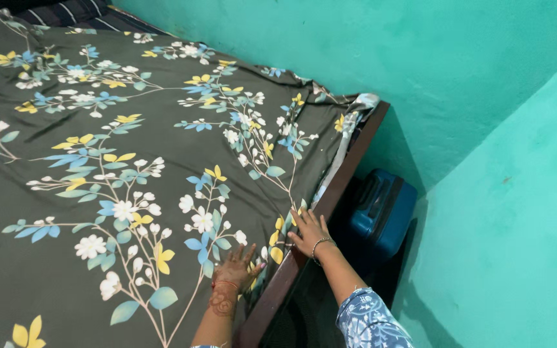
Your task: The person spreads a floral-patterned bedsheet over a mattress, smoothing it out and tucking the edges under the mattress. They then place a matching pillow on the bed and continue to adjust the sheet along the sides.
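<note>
Both hands, left hand (235,269) and right hand (309,232), press spread-fingered on the floral bedsheet (130,161) at the bed's wooden edge (291,270), lower centre, beside teal walls (485,96).

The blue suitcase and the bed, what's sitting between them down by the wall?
In the head view, nothing shows between the blue suitcase and the bed's dark wooden side rail: only a narrow, shadowed gap. The right hand rests on the floral bedsheet just above it.

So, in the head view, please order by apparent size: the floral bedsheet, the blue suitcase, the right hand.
1. floral bedsheet, by far the largest.
2. blue suitcase.
3. right hand, smallest, although it is nearer the camera.
</note>
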